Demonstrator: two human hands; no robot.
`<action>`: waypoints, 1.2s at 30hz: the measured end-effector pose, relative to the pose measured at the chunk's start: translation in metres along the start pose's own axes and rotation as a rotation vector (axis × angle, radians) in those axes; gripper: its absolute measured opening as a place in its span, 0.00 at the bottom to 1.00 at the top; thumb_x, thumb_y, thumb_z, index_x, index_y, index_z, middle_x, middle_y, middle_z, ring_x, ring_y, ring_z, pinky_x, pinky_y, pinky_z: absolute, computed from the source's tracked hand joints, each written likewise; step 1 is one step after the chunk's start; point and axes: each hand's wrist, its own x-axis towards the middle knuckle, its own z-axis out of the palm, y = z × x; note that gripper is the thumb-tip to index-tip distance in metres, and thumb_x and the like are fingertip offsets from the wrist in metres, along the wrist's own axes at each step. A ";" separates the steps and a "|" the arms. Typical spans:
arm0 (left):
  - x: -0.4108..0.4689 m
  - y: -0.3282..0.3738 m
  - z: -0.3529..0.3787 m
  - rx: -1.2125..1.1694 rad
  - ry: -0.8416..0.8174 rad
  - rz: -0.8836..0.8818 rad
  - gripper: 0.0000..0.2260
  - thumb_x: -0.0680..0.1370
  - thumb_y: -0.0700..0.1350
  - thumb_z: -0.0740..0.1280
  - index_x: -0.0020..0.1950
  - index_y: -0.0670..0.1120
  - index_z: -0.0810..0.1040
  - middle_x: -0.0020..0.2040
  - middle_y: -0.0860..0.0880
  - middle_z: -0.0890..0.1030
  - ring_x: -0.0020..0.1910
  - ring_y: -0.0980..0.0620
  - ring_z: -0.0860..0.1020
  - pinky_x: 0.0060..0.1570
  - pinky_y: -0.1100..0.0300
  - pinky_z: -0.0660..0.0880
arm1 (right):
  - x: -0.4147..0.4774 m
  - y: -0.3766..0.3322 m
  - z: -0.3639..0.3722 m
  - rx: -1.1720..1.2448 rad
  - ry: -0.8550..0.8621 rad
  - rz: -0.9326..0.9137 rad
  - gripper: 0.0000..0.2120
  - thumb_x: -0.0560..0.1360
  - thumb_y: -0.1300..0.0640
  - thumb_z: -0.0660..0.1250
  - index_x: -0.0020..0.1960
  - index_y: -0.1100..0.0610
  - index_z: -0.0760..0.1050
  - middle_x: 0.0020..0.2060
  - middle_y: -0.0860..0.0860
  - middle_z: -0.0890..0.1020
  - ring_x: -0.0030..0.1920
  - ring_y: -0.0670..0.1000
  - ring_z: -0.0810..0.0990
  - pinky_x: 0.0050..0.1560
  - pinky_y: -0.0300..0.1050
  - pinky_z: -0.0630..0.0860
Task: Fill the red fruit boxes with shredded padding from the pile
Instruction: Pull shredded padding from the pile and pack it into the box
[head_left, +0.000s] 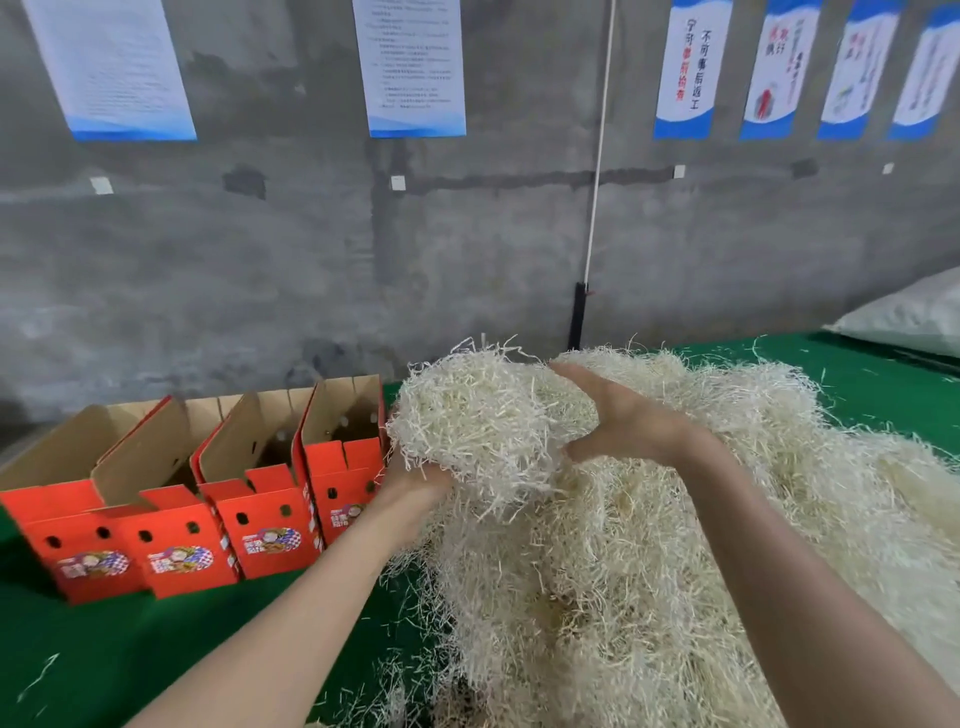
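Grey concrete wall behind, printed posters along the top of the frame, white cord running down it. Green table fills the lower half. Four red boxes stand in a row at lower left, flaps up, tops open. The insides that show are bare cardboard, no padding visible. Big pile of pale shredded padding runs from centre to right edge. White sack at far right.

Step in hand: grabbing a load. One clump is held above the pile at centre frame, just right of the nearest box. Person's left hand is under its lower left side with fingers buried in the shreds, so their curl can't be read. Person's right hand lies flat against the clump's right side, fingers straight, thumb spread: pressing, not gripping. Loose strands hang from the clump toward the pile.

Progress looks like zero boxes filled. Next move, likely: carry the clump left over the nearest box opening, clear the raised flaps, drop it in and press down. Risk: trailing strands drag extra shreds onto the table.
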 end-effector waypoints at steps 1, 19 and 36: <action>-0.005 0.001 -0.006 0.052 -0.029 -0.002 0.15 0.80 0.36 0.57 0.67 0.37 0.67 0.61 0.41 0.73 0.58 0.47 0.72 0.48 0.68 0.67 | -0.004 -0.012 0.002 0.052 -0.040 -0.083 0.51 0.67 0.62 0.74 0.75 0.40 0.44 0.75 0.41 0.50 0.70 0.40 0.52 0.65 0.39 0.53; -0.120 -0.145 -0.186 -0.936 0.001 -0.110 0.21 0.58 0.43 0.72 0.51 0.42 0.79 0.51 0.43 0.82 0.48 0.46 0.82 0.50 0.52 0.77 | -0.035 -0.175 0.197 0.918 -0.057 0.193 0.23 0.76 0.63 0.61 0.69 0.54 0.63 0.57 0.51 0.77 0.50 0.43 0.80 0.51 0.38 0.77; -0.161 -0.252 -0.210 -0.501 -0.161 -0.409 0.24 0.59 0.35 0.75 0.53 0.44 0.77 0.53 0.40 0.80 0.49 0.47 0.81 0.52 0.53 0.76 | -0.091 -0.188 0.319 1.042 -0.544 0.254 0.28 0.63 0.52 0.76 0.59 0.49 0.67 0.44 0.43 0.84 0.44 0.43 0.82 0.39 0.33 0.77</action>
